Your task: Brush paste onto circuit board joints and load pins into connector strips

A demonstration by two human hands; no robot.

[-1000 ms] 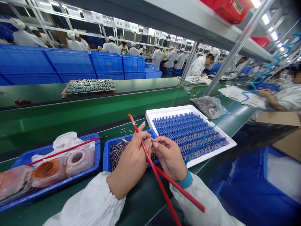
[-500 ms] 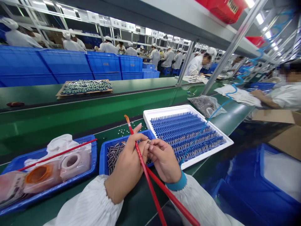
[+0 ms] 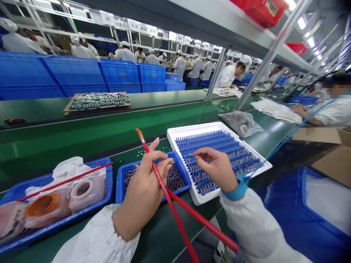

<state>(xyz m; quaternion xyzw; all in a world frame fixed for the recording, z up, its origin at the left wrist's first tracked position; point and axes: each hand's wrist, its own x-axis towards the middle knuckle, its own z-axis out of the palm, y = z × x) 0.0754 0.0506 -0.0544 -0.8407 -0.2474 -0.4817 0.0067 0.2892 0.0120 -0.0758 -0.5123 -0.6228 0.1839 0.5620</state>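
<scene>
My left hand [image 3: 145,186] grips a thin red brush [image 3: 156,175] with an orange tip, its fingers also pinched on small metal pins over the small blue tray [image 3: 122,179] of loose pins. A second red stick [image 3: 203,223] lies crossed beneath it. My right hand [image 3: 215,166] hovers over the white tray [image 3: 175,133] of blue slotted strips, thumb and forefinger pinched on a tiny metal pin near the strips' left side. A blue wrist strap with a coiled cord sits on my right wrist.
A larger blue tray [image 3: 16,190] at the left holds tape rolls, a white cloth and a red stick. A bag of pins [image 3: 241,122] lies behind the white tray. A green conveyor [image 3: 82,128] carries a cardboard sheet of parts [image 3: 97,100]. Other workers sit at the right and beyond.
My right hand has left my left hand and moved right over the white tray, carrying a pin. My left hand stays over the small blue tray with the brush.
</scene>
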